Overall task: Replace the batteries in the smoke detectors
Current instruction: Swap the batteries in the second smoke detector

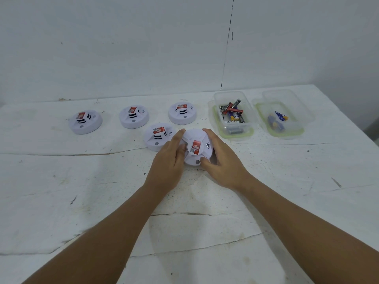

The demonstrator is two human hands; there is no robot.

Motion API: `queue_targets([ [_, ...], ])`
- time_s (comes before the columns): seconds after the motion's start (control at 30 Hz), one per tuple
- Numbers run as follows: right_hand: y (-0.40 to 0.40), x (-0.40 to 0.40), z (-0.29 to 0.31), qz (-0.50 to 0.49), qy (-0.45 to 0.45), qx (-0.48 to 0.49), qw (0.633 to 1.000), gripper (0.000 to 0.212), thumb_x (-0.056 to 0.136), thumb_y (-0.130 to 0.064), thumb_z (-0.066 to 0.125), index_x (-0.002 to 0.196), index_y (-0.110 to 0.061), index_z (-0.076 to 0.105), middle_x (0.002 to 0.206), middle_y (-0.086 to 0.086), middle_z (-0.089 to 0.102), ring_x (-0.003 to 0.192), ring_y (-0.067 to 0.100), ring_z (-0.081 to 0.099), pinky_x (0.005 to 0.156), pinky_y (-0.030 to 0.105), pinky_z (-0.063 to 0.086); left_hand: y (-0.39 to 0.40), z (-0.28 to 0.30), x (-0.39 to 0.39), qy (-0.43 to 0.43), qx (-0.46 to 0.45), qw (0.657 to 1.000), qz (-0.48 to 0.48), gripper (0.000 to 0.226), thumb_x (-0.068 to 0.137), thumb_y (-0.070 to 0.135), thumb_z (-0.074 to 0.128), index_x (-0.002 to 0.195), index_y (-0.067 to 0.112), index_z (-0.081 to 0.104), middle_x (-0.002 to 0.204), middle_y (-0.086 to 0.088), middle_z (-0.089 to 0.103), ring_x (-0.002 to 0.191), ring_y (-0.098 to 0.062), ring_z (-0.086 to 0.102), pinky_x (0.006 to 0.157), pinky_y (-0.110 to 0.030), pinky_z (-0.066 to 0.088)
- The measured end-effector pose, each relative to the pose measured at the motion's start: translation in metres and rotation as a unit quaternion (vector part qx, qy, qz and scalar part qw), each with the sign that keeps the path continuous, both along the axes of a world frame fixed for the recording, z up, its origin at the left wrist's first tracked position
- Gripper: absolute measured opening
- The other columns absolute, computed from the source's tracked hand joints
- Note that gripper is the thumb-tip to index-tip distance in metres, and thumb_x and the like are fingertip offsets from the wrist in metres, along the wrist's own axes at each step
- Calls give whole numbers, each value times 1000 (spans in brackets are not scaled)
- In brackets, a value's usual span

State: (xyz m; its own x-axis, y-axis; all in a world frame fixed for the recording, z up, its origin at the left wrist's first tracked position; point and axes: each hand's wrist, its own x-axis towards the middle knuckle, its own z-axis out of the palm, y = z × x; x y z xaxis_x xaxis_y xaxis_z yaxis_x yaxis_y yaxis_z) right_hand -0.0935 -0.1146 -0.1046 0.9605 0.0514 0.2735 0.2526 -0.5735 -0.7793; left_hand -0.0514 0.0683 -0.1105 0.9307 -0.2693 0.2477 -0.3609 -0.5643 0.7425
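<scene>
Nearest, at centre frame: both hands clasped round one smoke detector (196, 148) on the white table (82, 201). Left hand (168, 160) curled against its left rim, right hand (221, 158) wrapped over its right rim with the thumb near the small button; each grip grasping the casing. Step in hand, by the look of it: twisting or prising the body apart to reach the battery bay. Next move likely calls for one hand bracing and the other turning, without knocking the neighbour detector (159, 136) just beside at left.

Counted, further back: five detectors in all, the held one, that neighbour, and three in a row toward upper left (85, 121), (134, 117), (182, 112). Two clear tubs at upper right, the left tub (233, 132) holding a heap of batteries (232, 111), too jumbled to count, the right tub (287, 134) holding a few more (277, 119).
</scene>
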Motion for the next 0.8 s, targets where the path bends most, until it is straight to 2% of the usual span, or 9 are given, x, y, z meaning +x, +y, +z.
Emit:
queue_targets([
  [0.1,0,0,0,0,3,-2,1000,66,88,-22,62,149,-32,38,127,-13,61,117,14,60,91,47,56,0,-1,1,-2,-1,1000,3,49,112,32,38,160,26,36,149,1,55,123,0,47,98,-12,38],
  [0.2,0,1,1,1,5,-2,1000,65,88,-23,61,149,-32,39,127,-13,62,116,15,61,90,47,56,0,-3,2,-7,1,1000,2,48,112,32,38,160,27,36,147,1,57,120,0,49,87,3,35],
  [0.37,-1,0,1,5,-6,3,1000,62,89,-13,63,145,-31,42,122,-14,63,113,15,62,88,48,56,0,-4,3,-8,2,1000,3,48,112,33,38,160,27,36,146,1,57,119,1,48,84,7,33],
  [0.53,-1,1,1,2,-1,-1,1000,64,90,-16,63,147,-31,41,125,-14,62,115,15,61,89,47,56,0,-4,2,-8,7,1000,3,49,112,32,38,160,26,36,147,1,57,120,0,49,85,4,34],
  [0.7,-1,0,2,7,-4,0,1000,62,88,-14,63,144,-31,43,122,-13,63,113,17,62,87,50,56,-1,-1,0,0,4,1000,3,49,111,32,37,160,26,36,149,-1,56,124,-3,50,99,-16,41],
  [0.8,-1,0,2,6,1,-3,1000,62,87,-18,61,145,-31,43,122,-12,63,113,18,62,87,50,56,-1,1,-1,-1,1,1000,1,49,112,31,37,160,25,36,149,0,56,125,-3,48,101,-19,40],
])
